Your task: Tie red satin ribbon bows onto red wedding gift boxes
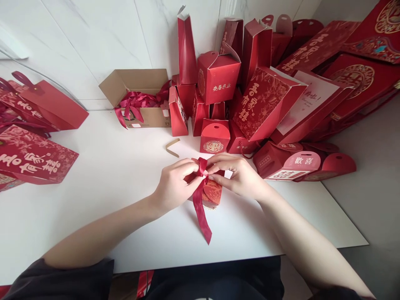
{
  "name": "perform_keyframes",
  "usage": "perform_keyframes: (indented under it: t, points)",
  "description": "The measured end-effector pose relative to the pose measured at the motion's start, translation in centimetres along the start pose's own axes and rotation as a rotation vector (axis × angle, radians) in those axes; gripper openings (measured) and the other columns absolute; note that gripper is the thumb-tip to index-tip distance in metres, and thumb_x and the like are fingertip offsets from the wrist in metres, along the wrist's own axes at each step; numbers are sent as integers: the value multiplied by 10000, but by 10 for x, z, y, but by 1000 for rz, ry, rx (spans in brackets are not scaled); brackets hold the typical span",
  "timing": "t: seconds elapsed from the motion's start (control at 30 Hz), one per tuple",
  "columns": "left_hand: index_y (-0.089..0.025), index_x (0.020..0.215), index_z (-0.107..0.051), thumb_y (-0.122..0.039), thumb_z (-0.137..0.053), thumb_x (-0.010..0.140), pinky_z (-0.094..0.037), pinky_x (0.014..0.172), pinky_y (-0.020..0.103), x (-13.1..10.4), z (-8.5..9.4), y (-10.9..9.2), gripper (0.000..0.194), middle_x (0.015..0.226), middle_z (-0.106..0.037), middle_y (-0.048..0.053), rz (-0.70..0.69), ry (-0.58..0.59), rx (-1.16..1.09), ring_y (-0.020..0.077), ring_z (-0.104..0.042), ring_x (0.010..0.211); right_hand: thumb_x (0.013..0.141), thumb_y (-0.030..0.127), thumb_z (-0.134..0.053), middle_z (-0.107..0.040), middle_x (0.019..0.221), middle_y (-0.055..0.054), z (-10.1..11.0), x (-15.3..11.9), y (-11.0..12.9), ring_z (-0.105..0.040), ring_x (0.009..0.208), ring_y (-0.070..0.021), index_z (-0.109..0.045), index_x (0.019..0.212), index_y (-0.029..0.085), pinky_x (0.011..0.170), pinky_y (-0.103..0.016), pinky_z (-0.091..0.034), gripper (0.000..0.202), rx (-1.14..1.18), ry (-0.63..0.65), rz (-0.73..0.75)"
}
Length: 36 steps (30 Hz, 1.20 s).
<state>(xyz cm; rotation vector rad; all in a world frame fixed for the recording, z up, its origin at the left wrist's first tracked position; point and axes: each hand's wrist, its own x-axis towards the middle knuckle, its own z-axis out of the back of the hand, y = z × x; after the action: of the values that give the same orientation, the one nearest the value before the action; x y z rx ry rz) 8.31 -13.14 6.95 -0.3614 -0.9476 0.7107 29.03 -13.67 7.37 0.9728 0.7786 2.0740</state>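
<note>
A small red patterned gift box (213,193) sits on the white table in front of me, partly covered by my hands. Across its top runs a dark red ribbon (201,216), one long tail hanging over the box toward me. My left hand (176,183) pinches the ribbon from the left, thumb and forefinger together near a loop. From the right, my right hand (236,175) pinches the ribbon at the same spot, its fingertips almost touching those of the left. Fingers hide the exact shape of the knot or loop.
An open cardboard box (153,116) holds loose red ribbons at the back. Stacked red gift boxes (218,79) crowd the back right. Red bags (37,154) stand at the left. A small tan strip (173,148) lies beyond my hands on the white table (125,146).
</note>
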Motion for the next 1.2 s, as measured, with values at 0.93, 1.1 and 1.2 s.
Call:
perform_keyframes:
  t: [0.93,1.1,1.2]
  points:
    - [-191,754,-701,-107,-680,789,-516,632,234,7,-1,7,94,787,-695,7,89,108,-96,114,-633,677,809,103,-596,-587,1269,-76,9,-4,1,-555,1195,-253,-613,915,230,1009,-442,-460,166,-99,30,-8]
    - [-191,746,-704,-147,-700,791,-530,665,248,13,-3,10,64,783,-698,14,59,152,-133,125,-643,702,760,74,-603,-601,1250,-67,12,-4,1,-575,1165,-237,-563,838,222,986,-416,-476,172,-81,32,-8]
    - [-191,738,-708,-151,-711,787,-539,703,259,20,-6,11,63,794,-707,21,36,198,-162,133,-654,727,750,75,-601,-601,1254,-82,23,-7,3,-548,1193,-265,-543,809,222,1002,-454,-451,169,-194,-15,24]
